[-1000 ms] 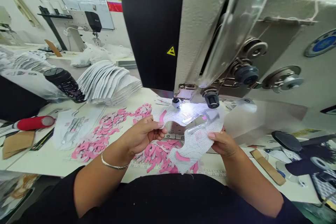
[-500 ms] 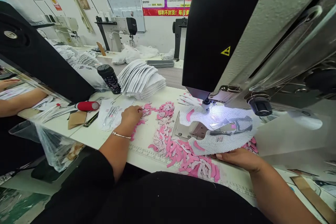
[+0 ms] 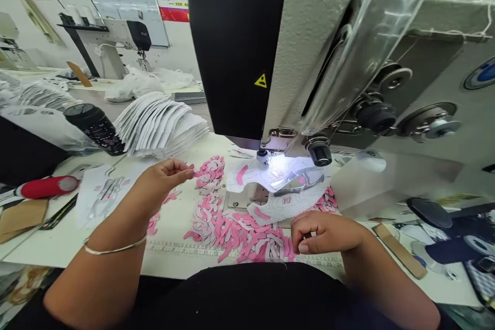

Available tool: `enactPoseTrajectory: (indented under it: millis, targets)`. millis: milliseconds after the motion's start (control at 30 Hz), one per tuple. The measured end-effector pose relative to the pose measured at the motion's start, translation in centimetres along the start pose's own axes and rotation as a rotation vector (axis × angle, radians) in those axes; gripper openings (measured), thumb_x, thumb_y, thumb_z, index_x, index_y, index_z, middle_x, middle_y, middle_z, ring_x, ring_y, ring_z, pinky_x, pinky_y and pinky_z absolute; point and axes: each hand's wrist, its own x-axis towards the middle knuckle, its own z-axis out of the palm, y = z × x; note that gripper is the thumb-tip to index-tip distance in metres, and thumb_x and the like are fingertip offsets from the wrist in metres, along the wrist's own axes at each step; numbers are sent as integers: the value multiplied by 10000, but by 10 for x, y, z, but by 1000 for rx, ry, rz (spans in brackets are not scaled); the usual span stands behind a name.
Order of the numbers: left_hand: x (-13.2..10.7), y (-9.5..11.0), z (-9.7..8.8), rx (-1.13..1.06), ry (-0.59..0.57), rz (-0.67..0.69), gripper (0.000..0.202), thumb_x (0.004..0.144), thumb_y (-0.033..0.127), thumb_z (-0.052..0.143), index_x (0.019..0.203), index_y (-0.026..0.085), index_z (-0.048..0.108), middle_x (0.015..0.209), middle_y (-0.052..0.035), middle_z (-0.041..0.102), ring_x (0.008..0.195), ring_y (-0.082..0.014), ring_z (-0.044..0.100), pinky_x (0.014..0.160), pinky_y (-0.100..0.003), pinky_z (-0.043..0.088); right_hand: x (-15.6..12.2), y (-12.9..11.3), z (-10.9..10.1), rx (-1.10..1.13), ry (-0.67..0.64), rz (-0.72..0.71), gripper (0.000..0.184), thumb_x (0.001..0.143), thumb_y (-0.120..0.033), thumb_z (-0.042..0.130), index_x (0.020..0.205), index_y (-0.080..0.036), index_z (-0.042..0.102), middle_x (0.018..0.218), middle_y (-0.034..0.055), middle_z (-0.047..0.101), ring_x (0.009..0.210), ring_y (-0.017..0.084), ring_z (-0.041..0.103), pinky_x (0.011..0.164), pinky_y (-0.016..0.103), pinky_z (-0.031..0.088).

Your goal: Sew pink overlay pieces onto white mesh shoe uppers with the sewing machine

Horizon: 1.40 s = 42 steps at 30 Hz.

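Mesh shoe upper (image 3: 288, 206), long axis apparently crosswise, under presser foot (image 3: 262, 155)

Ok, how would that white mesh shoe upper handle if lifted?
The white mesh shoe upper looks light and floppy, lying thin and flat. Its silver overlay may stiffen that area. The presser foot seems to pin it, so lifting may snag.

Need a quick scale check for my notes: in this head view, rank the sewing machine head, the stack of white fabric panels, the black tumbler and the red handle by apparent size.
1. Sewing machine head
2. Stack of white fabric panels
3. Black tumbler and red handle: they look alike, so I can't rank them.
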Motion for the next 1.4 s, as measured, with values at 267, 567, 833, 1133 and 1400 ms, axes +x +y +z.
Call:
enactPoseTrajectory:
  millis: [267,567,833,1133,1400]
  targets:
    - [-32,106,86,16,-207,262,258,755,466,760,789,214,710,957,-61,697,895,-216,637,819,-355,502,31,-49,6,-743,870,-268,134,914,-147,568,1006,-215,639,948,42,668,907,184,597,829,353,469]
    - [-17,100,117,188,-95,369,186,768,401,737,793,217,725,1071,-70,687,1033,-241,634,924,-387,492,51,-27,3,-936,977,-278,249,865,-108,577,1083,-225,550,1083,67,665,1056,237,593,953,443,443]
    - [-18,103,118,210,-112,346,158,772,378,721,781,222,699,1029,-59,698,988,-221,641,886,-363,509,55,-18,4,-982,1013,-299,299,856,-112,609,1129,-219,551,1097,77,670,1054,240,601,947,444,459]
    - [-17,105,117,152,-135,312,188,742,390,745,759,209,700,954,-76,709,906,-238,634,787,-355,523,55,-14,5,-998,1021,-315,379,860,-98,606,1197,-269,573,1097,55,656,1052,225,593,939,431,464]
    - [-17,105,117,85,-211,254,201,734,384,739,708,212,638,779,-30,659,643,-157,568,536,-273,432,58,-15,8,-1065,1059,-248,358,856,-112,634,1139,-331,663,1074,38,640,1000,219,578,892,408,465]
